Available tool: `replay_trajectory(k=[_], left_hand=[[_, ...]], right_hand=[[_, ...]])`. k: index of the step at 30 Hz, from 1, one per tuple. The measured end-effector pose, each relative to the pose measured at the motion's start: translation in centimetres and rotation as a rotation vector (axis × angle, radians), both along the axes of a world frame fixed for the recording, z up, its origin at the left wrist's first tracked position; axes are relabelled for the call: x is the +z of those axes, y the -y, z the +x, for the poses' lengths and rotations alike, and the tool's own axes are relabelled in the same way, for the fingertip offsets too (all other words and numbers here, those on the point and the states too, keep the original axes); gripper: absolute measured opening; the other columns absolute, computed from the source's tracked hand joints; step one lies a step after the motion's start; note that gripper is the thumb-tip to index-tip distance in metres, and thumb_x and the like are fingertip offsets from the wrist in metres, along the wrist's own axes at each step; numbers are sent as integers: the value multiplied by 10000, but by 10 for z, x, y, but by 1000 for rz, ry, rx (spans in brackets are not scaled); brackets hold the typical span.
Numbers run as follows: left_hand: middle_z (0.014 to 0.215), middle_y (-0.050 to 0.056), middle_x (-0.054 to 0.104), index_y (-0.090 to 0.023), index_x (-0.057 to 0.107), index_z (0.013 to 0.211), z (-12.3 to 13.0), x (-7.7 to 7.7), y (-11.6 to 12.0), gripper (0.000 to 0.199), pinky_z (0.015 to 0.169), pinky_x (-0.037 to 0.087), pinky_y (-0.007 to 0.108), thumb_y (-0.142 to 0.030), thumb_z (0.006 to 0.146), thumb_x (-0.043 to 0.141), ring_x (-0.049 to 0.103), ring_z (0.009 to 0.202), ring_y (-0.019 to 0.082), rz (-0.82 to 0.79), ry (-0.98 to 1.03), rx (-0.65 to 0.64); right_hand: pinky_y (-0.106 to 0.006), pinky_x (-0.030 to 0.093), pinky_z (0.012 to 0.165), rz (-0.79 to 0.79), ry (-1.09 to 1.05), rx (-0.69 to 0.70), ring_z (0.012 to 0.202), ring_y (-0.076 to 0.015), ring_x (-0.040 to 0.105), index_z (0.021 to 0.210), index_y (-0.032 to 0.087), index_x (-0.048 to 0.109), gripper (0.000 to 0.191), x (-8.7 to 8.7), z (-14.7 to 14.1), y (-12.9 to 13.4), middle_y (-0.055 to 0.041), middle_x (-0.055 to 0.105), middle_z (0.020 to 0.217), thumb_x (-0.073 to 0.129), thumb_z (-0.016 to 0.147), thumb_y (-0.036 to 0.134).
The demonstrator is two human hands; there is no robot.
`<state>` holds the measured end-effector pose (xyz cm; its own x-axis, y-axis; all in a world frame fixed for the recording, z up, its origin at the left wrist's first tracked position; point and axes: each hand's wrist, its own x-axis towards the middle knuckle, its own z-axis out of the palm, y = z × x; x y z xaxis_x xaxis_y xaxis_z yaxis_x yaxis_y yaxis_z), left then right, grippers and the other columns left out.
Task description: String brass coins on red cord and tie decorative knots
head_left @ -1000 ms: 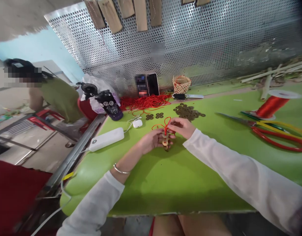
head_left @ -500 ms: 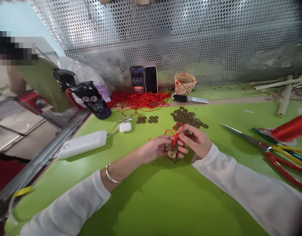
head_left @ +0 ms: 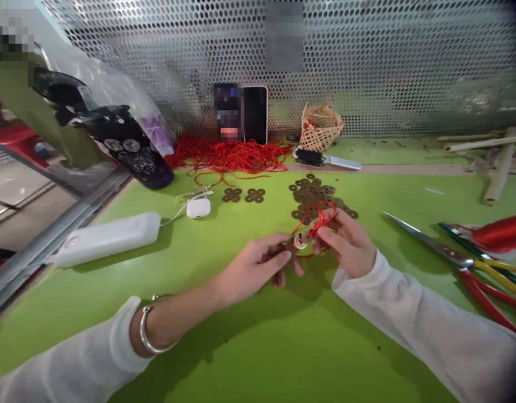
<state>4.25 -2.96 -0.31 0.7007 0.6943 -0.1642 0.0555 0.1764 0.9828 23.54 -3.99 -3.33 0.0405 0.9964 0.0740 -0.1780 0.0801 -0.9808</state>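
Note:
Above the green table, a string of holed coins (head_left: 300, 242) laced with red cord (head_left: 325, 214) spans both hands. My left hand (head_left: 258, 262) is closed on the near end of the coins, thumb on top. My right hand (head_left: 346, 242) pinches the red cord and its loops at the other end, fingers curled. A thin strand of cord arches between the two hands. Just behind them lies a pile of brown holed coins (head_left: 310, 193). Two small coin clusters (head_left: 255, 195) lie to the left of that pile.
Scissors (head_left: 434, 245) with red and yellow handles lie at right, near a red thread spool (head_left: 503, 234). A white power bank (head_left: 109, 238), earbud case (head_left: 198, 208) and dark tumbler (head_left: 136, 148) are at left. Red cords (head_left: 230, 157), a brush (head_left: 325, 159) and a woven basket (head_left: 320, 130) line the back.
The coin string has turned from hanging upright to lying slanted between my hands. My left hand has shifted to its lower end. The camera view has moved closer and tilted down.

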Motion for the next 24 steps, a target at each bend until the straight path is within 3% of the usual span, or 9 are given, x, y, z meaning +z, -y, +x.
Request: replay_trajectory(k=[5,13,19,24], left_hand=[[705,-5,612,-228,448,1222,-1,4,1,373,453,387,184,-289,857,490,474,479,76,97,-98,47],[638,-65,496,-226,432,1169,-6,5,-4,376,489,345,181,-247,812,550,434,505,68,446,-287,152],[639,-72,496,-241,428,1173,-9,4,-6,381,501,367,176,-208,812,544,448,515,69,571,-291,168],[673,-49,565,-234,522,1106,-10,3,-8,310,531,408,184,-209,799,560,493,538,75,642,-333,187]], right_hand=[[-231,518,447,52,5,-36,496,-101,558,780,229,504,231,-3,-1,3,25,565,662,708,711,311],[-228,539,475,71,-92,6,525,-110,596,794,229,552,139,-3,3,3,40,583,609,679,751,263],[-227,566,528,87,-82,-14,784,-146,637,772,254,584,129,-5,6,0,0,647,884,702,723,263],[-213,571,505,128,-62,-18,576,-109,638,757,243,598,157,-7,5,-1,26,669,740,738,687,238]])
